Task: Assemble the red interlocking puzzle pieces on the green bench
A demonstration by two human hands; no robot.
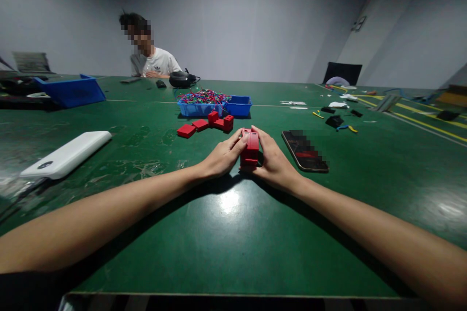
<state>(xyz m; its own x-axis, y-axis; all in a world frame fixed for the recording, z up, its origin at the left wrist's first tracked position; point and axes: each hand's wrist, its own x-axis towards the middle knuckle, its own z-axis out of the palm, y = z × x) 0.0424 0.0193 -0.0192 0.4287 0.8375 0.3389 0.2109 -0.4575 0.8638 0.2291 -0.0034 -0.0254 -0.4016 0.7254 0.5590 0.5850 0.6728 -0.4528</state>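
Note:
Between my two hands, just above or on the green table, is a red block-like part with a rounded top. My left hand presses its left side, the thumb lying over the top edge. From the right, my right hand grips the same part, its fingers round the far side and the thumb near the bottom. A little beyond my hands lie several red blocks, some flat and some stacked or joined. A dark phone rests to the right of my right hand.
Two blue bins stand behind the blocks; the left one is heaped with coloured wires. A white power bank with a cable lies at left, near a larger blue tray. Pliers and scraps lie far right. A person sits opposite.

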